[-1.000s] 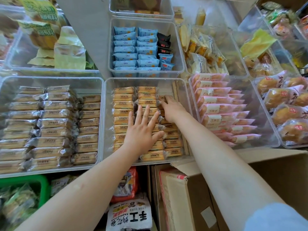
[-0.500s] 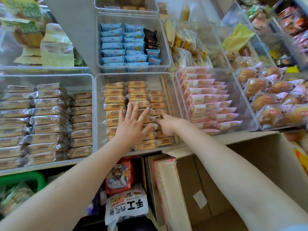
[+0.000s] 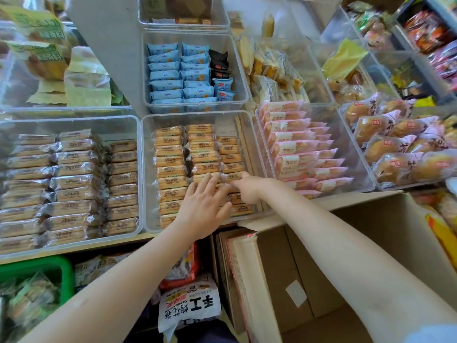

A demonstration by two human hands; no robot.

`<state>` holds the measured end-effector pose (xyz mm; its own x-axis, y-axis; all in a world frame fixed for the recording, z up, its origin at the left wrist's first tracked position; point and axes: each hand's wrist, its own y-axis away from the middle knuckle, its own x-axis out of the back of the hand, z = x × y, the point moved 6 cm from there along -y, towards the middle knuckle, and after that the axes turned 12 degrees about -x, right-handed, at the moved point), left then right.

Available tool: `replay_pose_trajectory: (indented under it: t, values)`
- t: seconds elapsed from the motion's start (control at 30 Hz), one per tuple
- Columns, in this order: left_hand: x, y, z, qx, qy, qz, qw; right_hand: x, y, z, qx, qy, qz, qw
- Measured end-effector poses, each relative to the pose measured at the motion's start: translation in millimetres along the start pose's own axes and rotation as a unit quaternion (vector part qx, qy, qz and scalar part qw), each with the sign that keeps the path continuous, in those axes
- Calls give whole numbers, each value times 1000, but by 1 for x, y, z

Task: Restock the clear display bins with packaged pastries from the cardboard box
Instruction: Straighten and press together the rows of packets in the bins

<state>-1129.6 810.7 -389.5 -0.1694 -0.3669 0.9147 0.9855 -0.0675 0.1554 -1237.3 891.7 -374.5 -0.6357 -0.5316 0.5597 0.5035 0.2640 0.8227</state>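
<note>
Nearest the camera, the cardboard box (image 3: pixel 321 280) stands open below the front rim of the middle bin (image 3: pixel 148 169) — what shows of its inside is bare card, and whether any packets are left lower down cannot be told.

Just beyond the box flap, both hands are in the middle bin. The left hand (image 3: pixel 202 211) lies flat on the front packets of the centre row, fingers (image 3: pixel 210 181) straight and slightly spread, pressing and not gripping. It sat the same way a second ago, so it is steadying the stack. The right hand (image 3: pixel 247 189) is the one that has changed — a second ago it reached deep toward the bin's back right, and now it has drawn forward to the middle of the right-hand row. Its fingers curl down among the packaged pastries (image 3: pixel 170 169); whether they pinch one packet or only nudge the row cannot be told, since the fingertips are hidden.

What that suggests: the right-hand row, shorter than the two rows to its left, is being squared up and packed tight, a tidying step rather than a fresh load.

Farther back in the middle bin, a bare strip remains behind the right row — room for more. Beyond its far rim sits the blue-packet bin (image 3: pixel 237 70), and right of the middle bin the pink-packet bin (image 3: pixel 259 125), both well filled.
</note>
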Motion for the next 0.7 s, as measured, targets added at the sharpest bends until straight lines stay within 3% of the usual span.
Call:
replay_pose_trajectory:
  t: [0.23, 0.43, 0.7]
  values:
    - [3, 33, -30, 90, 14, 29, 995, -12, 6, -5, -13, 38, -1, 999]
    - [4, 31, -27, 83, 17, 25, 996, -15, 6, -10, -39, 85, -9, 996]
    - [6, 30, -26, 81, 18, 29, 996, -17, 12, -4, -41, 51, -25, 998]
